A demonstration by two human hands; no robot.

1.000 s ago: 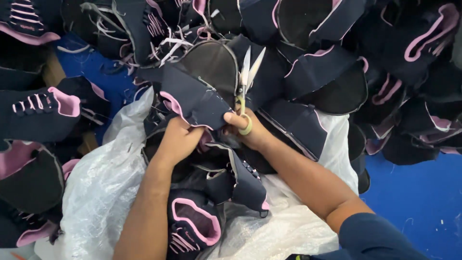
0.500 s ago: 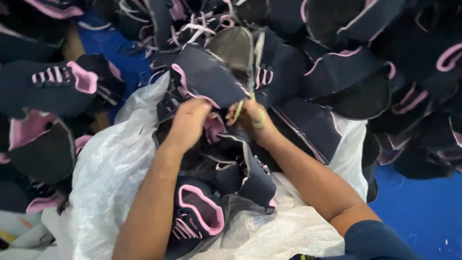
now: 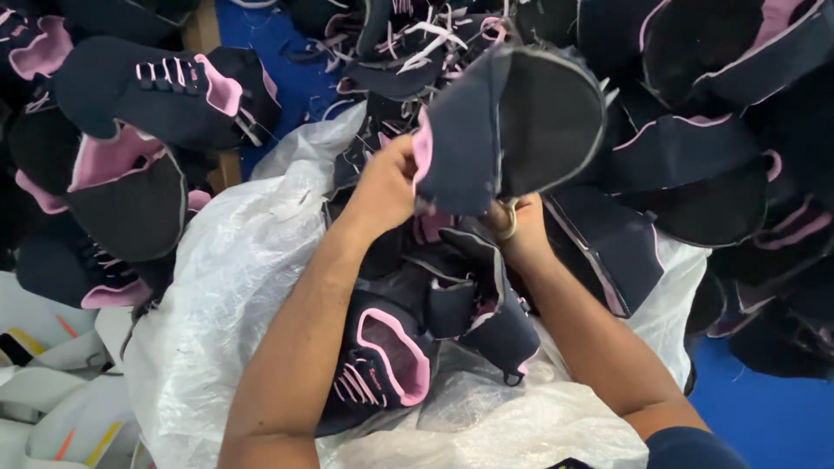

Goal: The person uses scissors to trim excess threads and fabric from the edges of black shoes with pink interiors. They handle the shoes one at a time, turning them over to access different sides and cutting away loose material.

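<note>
A heap of dark navy shoe uppers (image 3: 712, 148) with pink linings filled the top and sides of the view, lying on a blue surface (image 3: 764, 417). Below it spread a crumpled clear plastic bag (image 3: 217, 287), with more uppers, one showing a pink collar (image 3: 391, 356), resting on it. At the lower left lay white pieces (image 3: 43, 391) with yellow and orange marks. Raised above the bag was one navy shoe upper (image 3: 512, 130), its sole side turned toward the camera. The left hand (image 3: 382, 187) had its fingers clenched on that upper's pink-lined edge. The right hand (image 3: 521, 230), just under the upper, gripped a small pair of scissors (image 3: 506, 217), of which only the yellowish handle loop showed.
</note>
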